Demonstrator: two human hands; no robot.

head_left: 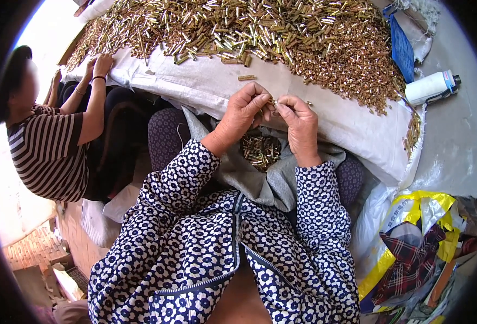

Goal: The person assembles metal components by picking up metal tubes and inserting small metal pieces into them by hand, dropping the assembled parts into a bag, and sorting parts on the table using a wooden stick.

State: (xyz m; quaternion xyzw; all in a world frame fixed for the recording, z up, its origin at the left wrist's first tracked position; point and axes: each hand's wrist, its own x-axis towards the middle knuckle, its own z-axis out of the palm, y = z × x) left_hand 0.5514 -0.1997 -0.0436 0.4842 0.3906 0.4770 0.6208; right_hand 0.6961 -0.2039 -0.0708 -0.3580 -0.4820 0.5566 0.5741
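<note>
My left hand [242, 112] and my right hand [301, 123] are raised close together at the table's near edge, fingers pinched. A small brass-coloured metal piece [272, 101] sits between their fingertips; the fingers hide most of it, so its exact kind does not show. Below my hands, a grey cloth [275, 186] across my lap forms a hollow holding several slim brass-coloured metal pieces [260, 149]. A single short metal cylinder [246, 78] lies on the table sheet just beyond my left hand, and a smaller bit [309, 103] lies beside my right fingers.
A broad heap of metal cylinders [249, 29] and a pile of smaller copper-coloured parts [352, 59] cover the far side of the white-sheeted table [181, 81]. At right are a blue tray [401, 46], a white bottle [431, 88] and a yellow-edged bag [373, 278]. Another person [46, 140] sits at left.
</note>
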